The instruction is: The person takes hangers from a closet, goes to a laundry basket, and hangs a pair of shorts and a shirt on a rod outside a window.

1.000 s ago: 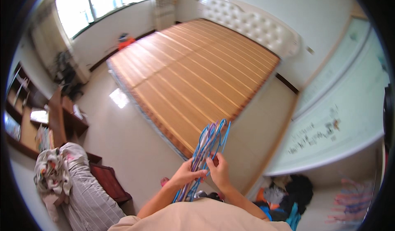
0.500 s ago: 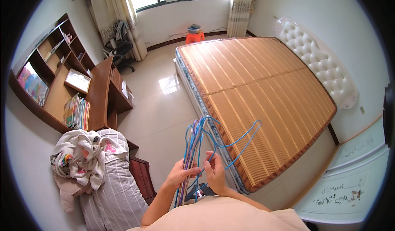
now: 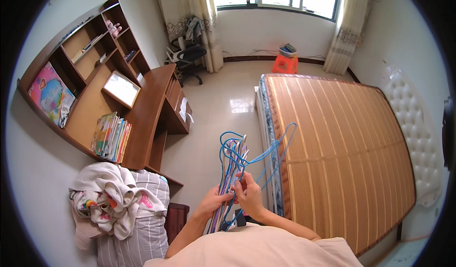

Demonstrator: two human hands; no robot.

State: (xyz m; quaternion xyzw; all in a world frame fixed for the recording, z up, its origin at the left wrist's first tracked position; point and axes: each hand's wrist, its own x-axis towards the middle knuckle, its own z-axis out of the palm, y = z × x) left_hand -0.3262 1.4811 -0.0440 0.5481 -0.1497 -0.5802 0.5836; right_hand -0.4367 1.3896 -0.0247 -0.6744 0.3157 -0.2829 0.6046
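Observation:
A bundle of thin clothes hangers (image 3: pixel 230 172), blue, purple and pale, stands upright in front of my body. My left hand (image 3: pixel 214 202) is closed around its lower part, thumb across the front. On the bundle's right side, my right hand (image 3: pixel 250 198) is closed, with finger and thumb at a blue hanger. From the top, blue hangers (image 3: pixel 275 146) stick out to the right in long loops. The fingertips of both hands are partly hidden among the wires.
A bed with a woven mat (image 3: pixel 337 167) stands to the right. At the left are a brown desk with shelves (image 3: pixel 152 110) and a striped grey quilt (image 3: pixel 137 229) under a pale blanket (image 3: pixel 114 191). Farther off are an office chair (image 3: pixel 190 53) and an orange stool (image 3: pixel 285 65).
The view has swung left, so the bed sits farther right. My right hand has come closer to the bundle's upper part, and the protruding blue hangers have shifted against it.

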